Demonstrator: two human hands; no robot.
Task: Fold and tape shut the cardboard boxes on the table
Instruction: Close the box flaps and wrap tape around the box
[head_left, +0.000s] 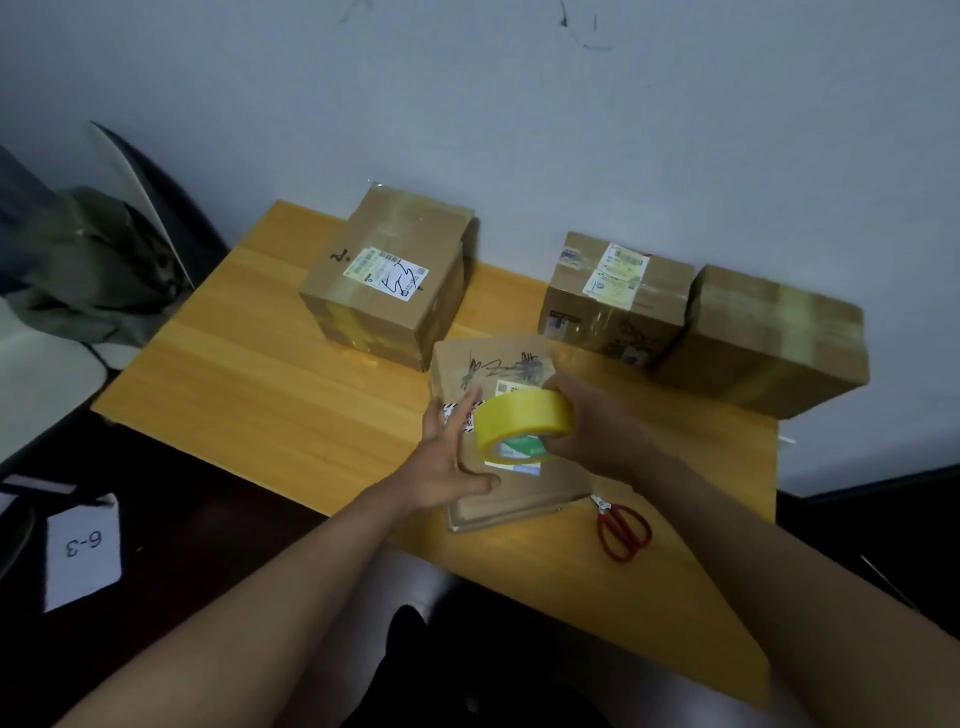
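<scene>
Low at centre frame, the right hand (587, 431) grips a yellow tape roll (524, 418) that hides part of the flat cardboard box (493, 364); the left hand (452, 457), fingers spread, presses the box's left edge on the counter (249, 374).

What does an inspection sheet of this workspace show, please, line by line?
Surface: wooden table, set against a wall.
Job's things: flat box nearest the person; three boxes behind, back left box, middle box, right box; yellow tape roll; red scissors lying on the table.
Clutter: nothing seen on the table.
Grippers: left hand open, flat against the flat box; right hand holds the tape roll.
Cables: nothing seen.
Surroundings: chair with green cloth at left; paper marked 6-3 lower left.
</scene>
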